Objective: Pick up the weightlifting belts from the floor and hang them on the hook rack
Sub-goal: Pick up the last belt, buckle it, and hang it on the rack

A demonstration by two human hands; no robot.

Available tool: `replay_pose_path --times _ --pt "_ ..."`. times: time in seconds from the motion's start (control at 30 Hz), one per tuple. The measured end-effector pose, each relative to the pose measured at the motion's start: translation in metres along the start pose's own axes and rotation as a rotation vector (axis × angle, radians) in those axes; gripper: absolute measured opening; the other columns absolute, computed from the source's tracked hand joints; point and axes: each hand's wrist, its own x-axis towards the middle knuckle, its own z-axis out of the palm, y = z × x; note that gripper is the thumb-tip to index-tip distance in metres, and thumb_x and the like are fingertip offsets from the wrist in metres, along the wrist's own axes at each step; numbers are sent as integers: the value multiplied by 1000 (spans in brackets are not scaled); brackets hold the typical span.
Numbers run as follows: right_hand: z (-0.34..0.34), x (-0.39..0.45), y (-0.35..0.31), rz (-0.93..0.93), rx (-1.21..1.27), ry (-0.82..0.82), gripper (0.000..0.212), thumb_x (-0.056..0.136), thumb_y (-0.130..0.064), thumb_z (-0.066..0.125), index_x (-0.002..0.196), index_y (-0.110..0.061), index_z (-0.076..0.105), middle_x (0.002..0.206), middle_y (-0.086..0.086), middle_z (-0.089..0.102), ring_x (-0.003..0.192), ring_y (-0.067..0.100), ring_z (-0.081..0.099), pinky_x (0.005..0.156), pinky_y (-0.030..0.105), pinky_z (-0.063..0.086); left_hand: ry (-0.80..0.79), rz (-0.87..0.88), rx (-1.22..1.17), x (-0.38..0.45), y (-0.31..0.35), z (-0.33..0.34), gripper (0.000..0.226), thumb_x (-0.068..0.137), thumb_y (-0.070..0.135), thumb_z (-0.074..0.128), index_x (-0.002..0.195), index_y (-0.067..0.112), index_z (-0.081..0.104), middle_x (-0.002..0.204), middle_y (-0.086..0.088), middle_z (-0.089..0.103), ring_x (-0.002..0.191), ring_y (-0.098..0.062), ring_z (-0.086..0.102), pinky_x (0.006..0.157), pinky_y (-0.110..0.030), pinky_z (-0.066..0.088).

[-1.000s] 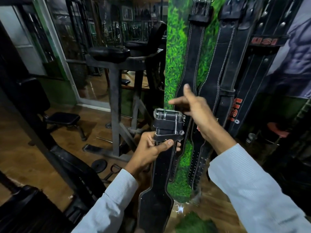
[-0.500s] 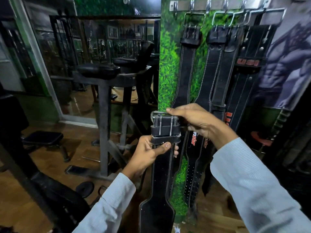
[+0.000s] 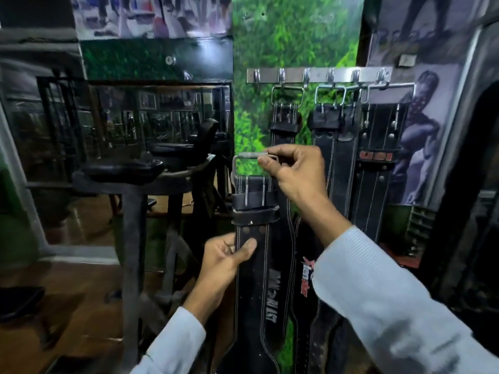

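several belts (image 3: pixel 332 168) already hung upper right on hook rack (image 3: pixel 318 75); right hand (image 3: pixel 293 172) pinching buckle (image 3: pixel 249 160), left hand (image 3: pixel 229 259) clamped on held belt (image 3: pixel 253 265), leftmost hook (image 3: pixel 256 76) free.

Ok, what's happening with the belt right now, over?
Right hand pinching buckle, left hand gripping belt strap. Belt below hook rack, not hung. Leftmost hook free.

Dim room overall; the green wall panel (image 3: pixel 294 41) above the hands (image 3: pixel 293 172) is brightest, lit from overhead. Edges bend and smear, corners blurred, floor (image 3: pixel 81 306) left of the hands dark
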Motion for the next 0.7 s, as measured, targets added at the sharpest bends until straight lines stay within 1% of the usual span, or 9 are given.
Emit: replay_pose_path --times 0.07,0.13,0.2,0.3,0.4,0.5,0.6,0.63,0.7 --pt "3 42 5 5 -13 14 16 77 -28 90 90 -22 84 84 -5 80 78 10 73 80 43 65 2 26 10 40 8 5 14 91 -4 67 103 -5 76 97 -13 81 86 -18 76 79 -28 62" --pt "6 80 7 -28 -38 20 10 74 -32 90 80 -35 83 82 -10 81 81 12 77 79 49 65 0 46 19 75 17 9 13 93 -4 67 99 0 77 91 -7 81 82 -13 76 73 -23 61" --pt "11 117 6 -94 -85 39 10 73 -36 90 79 -37 82 82 -13 81 82 10 78 78 47 66 -2 79 18 109 26 11 13 93 -2 67 98 1 78 92 -8 81 82 -15 76 74 -24 61" --pt "17 159 -2 -197 -184 102 22 75 -41 89 92 -29 84 86 -13 81 81 6 75 75 38 65 4 117 33 155 40 12 13 93 2 69 93 6 81 88 -12 80 76 -20 75 73 -30 63" --pt "20 191 -4 -285 -281 169 28 79 -48 84 102 -32 83 94 -11 81 85 9 73 71 28 57 31 115 38 193 53 16 12 93 4 70 97 -3 78 84 -18 78 69 -28 74 74 -39 62" --pt "24 211 0 -416 -352 263 30 80 -53 81 105 -36 81 99 -10 80 97 17 69 78 31 54 43 84 16 220 60 20 12 93 3 69 96 -6 77 84 -23 77 66 -31 74 75 -47 64" --pt "25 219 10 -464 -483 254 30 83 -52 79 108 -36 80 108 -10 76 107 20 59 83 29 36 40 35 20 236 47 17 16 92 5 71 98 -10 75 90 -29 75 73 -35 75 80 -52 62" --pt "25 217 13 -490 -549 237 29 84 -52 78 109 -36 80 110 -9 73 110 21 56 85 30 32 45 34 32 238 40 14 17 93 5 72 100 -10 74 93 -28 75 77 -35 74 82 -50 63" --pt "24 213 19 -561 -630 239 26 87 -49 75 109 -36 80 113 -7 68 113 23 53 90 34 33 70 57 44 240 28 10 13 94 4 70 102 -4 76 96 -19 78 82 -26 75 78 -36 63"
